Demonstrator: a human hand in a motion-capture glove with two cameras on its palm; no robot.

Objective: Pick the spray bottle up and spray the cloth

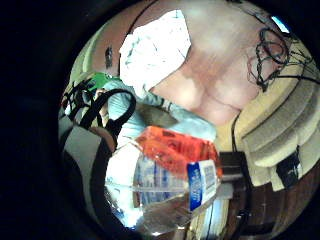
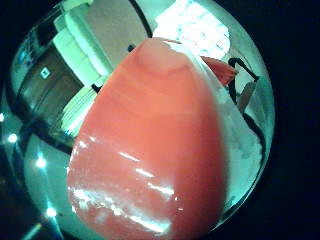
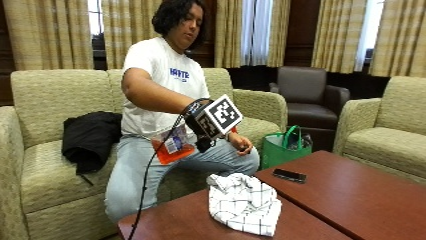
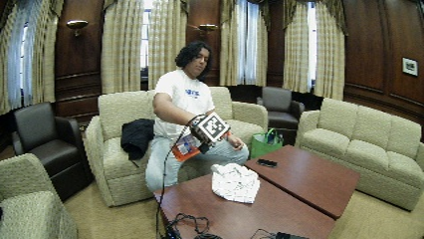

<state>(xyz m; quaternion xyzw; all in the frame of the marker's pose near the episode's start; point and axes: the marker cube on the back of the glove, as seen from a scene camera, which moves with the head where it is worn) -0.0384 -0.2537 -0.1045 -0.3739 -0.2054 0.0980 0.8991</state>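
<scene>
Holding clear plastic spray bottle with orange body and blue-white label (image 3: 172, 146) in your black-gloved right hand (image 3: 202, 131), fingers curled round it, bottle tilted, left of centre in outside view, above your lap. White checked cloth (image 3: 242, 202) crumpled on reddish-brown wooden table (image 3: 346, 195), lower centre, well apart from bottle. Bare hand (image 3: 241, 144) rests on your thigh. Black phone (image 3: 289, 175) on table right of cloth. Green bag (image 3: 283, 147) on floor behind table.

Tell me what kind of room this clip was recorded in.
Probably a lounge or common room, not a lab: upholstered sofas and leather armchairs ring low wooden tables, with dark wood-panelled walls and long curtains. The person sits on a sofa, holding the spray bottle above the cloth.
</scene>
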